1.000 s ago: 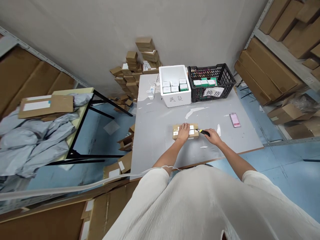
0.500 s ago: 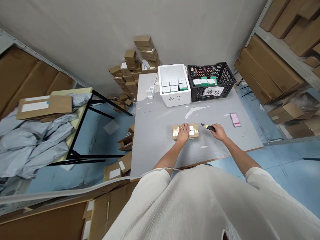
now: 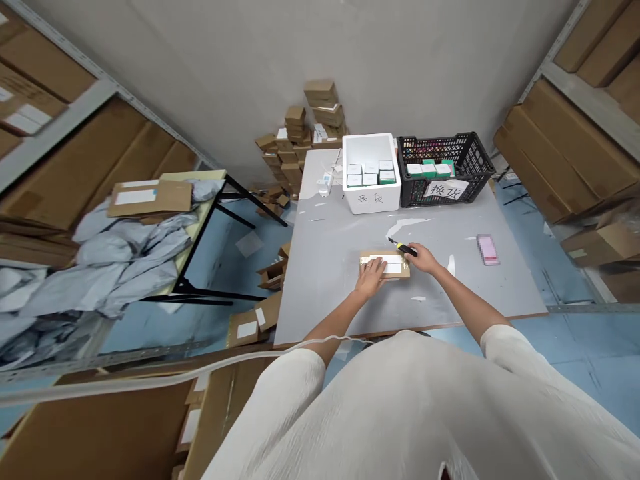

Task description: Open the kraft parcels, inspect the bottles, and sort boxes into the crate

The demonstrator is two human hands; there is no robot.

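A small brown cardboard box (image 3: 404, 270) with a white label and shiny tape lies on the grey table. My left hand (image 3: 371, 277) rests on its left part, fingers spread over the top. Just beyond the right end of the box is my right hand (image 3: 423, 257), closed around a black and yellow utility knife (image 3: 406, 249). The blade points up and to the left, above the far edge of the box. Whether the blade touches anything, I cannot tell.
Behind the box stand a white foam bin (image 3: 373, 203) and a black plastic crate (image 3: 463, 193), both with small white-and-green boxes inside. A pink phone-like object (image 3: 487, 249) lies at the right. Grey mailing bags (image 3: 105, 260) cover a side table. Cartons are stacked beyond the table.
My right hand has brought the knife leftward, from beside the box to above its right end. My left hand has shifted toward the box's left end. The view has turned somewhat left.
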